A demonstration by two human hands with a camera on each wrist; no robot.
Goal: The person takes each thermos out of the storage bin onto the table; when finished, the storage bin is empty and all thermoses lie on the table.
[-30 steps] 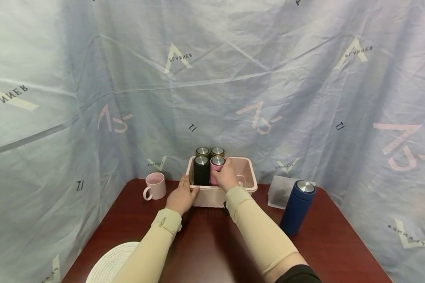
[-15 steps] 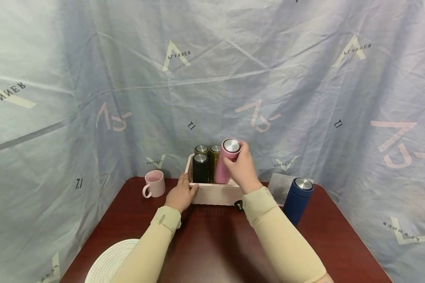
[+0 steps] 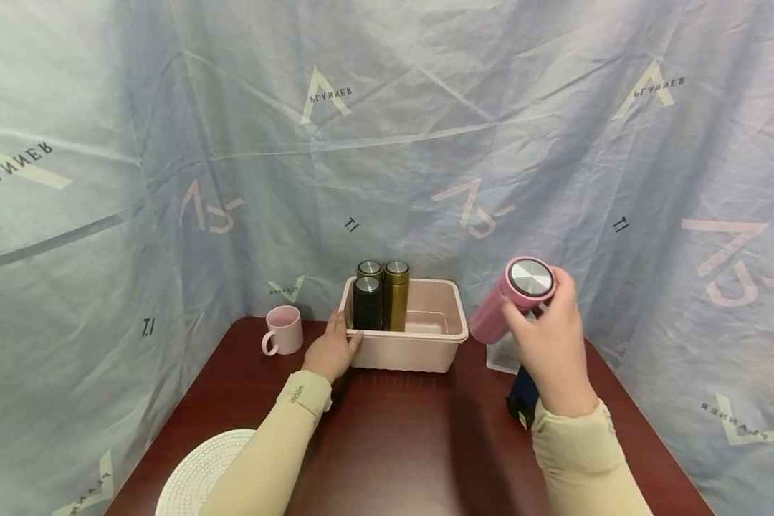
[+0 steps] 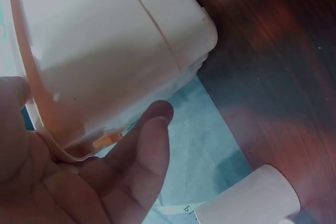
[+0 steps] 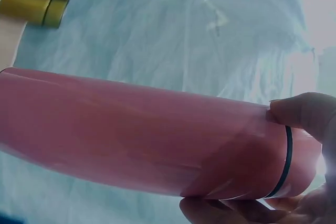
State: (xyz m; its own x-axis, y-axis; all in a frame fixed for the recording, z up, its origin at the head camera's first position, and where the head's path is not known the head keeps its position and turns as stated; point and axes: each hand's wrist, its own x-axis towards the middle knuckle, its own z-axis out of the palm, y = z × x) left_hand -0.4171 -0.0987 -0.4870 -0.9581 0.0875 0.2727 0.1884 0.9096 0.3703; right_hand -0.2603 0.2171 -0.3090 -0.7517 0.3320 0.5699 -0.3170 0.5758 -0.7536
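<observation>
My right hand (image 3: 551, 344) grips a pink thermos (image 3: 490, 315) near its steel-topped lid. The bottle hangs tilted in the air, right of a pale pink bin (image 3: 403, 352). The right wrist view shows thumb and fingers on opposite sides of the pink thermos (image 5: 131, 135). At the bin's front left corner rests my left hand (image 3: 329, 353). In the left wrist view its fingers (image 4: 152, 145) lie extended beside the bin wall (image 4: 105, 35). Inside the bin's left part stand a black thermos (image 3: 368, 308), a gold thermos (image 3: 396, 297) and another gold-rimmed one (image 3: 370, 269), mostly hidden.
A pink mug (image 3: 285, 331) stands left of the bin. A white woven mat (image 3: 200, 469) lies at the front left, partly under my left sleeve. Behind my right hand are a blue bottle (image 3: 524, 394), largely covered, and a translucent box (image 3: 503, 356).
My right hand has lifted the pink thermos out of the bin and carried it to the right, tilting it. My left hand has stayed at the bin's corner.
</observation>
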